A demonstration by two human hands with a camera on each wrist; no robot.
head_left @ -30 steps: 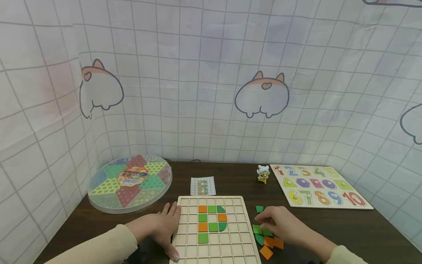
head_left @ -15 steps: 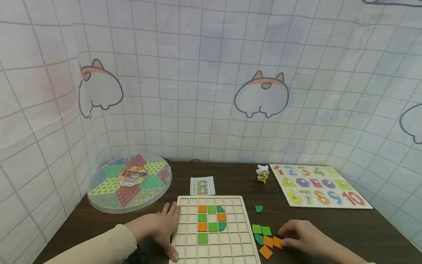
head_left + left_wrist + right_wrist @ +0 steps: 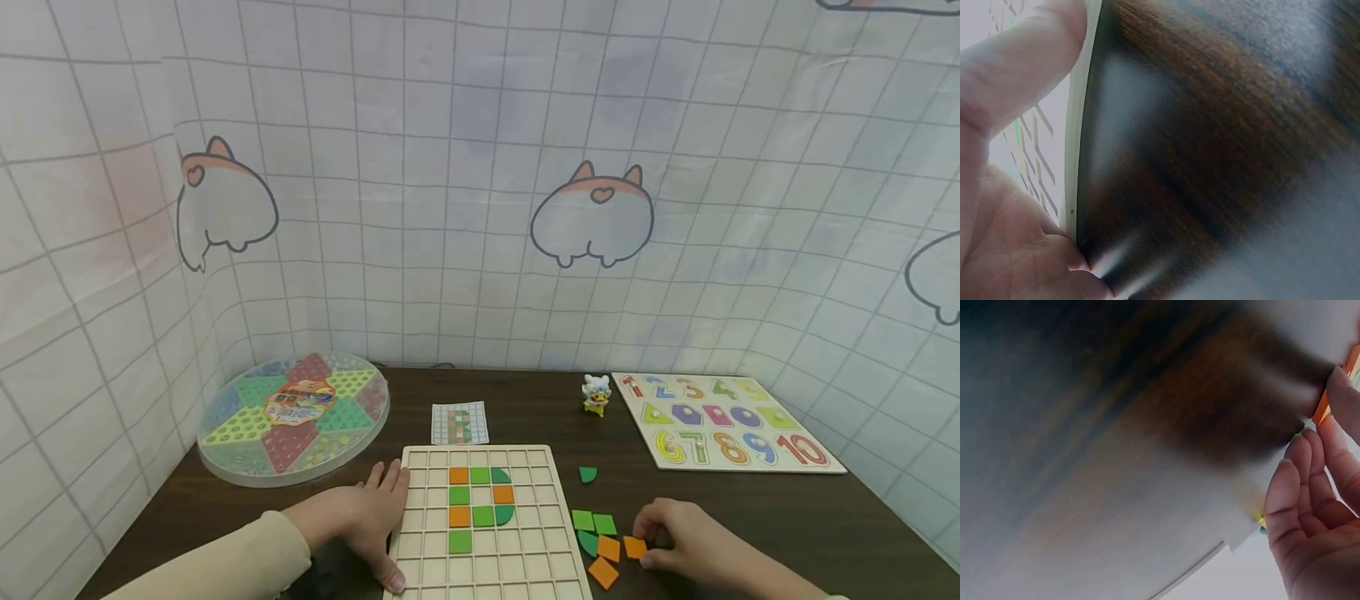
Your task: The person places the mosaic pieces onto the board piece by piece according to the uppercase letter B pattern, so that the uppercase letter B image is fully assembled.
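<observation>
In the head view my left hand (image 3: 375, 517) lies along the left edge of the wooden grid board (image 3: 525, 567), fingers extended and thumb on the near part of the rim. The left wrist view shows that thumb (image 3: 1035, 56) over the board's side. On the board sit orange and green square tiles plus two dark green quarter-round tiles. My right hand (image 3: 686, 537) pinches an orange square tile (image 3: 634, 547) at its right side, just right of the loose pile. Thumb and index finger meet the edge of this orange tile (image 3: 1322, 407) in the right wrist view.
Loose green tiles (image 3: 593, 522) and orange tiles (image 3: 606, 560) lie right of the board. A pattern card (image 3: 460, 423) lies behind it. Farther out are a round Chinese checkers set (image 3: 296, 417), a small figurine (image 3: 596, 395) and a number puzzle board (image 3: 727, 421).
My right hand has moved from above the green tiles to the right and nearer, onto an orange tile. That tile now stands apart from its orange neighbour. My left hand stays put.
</observation>
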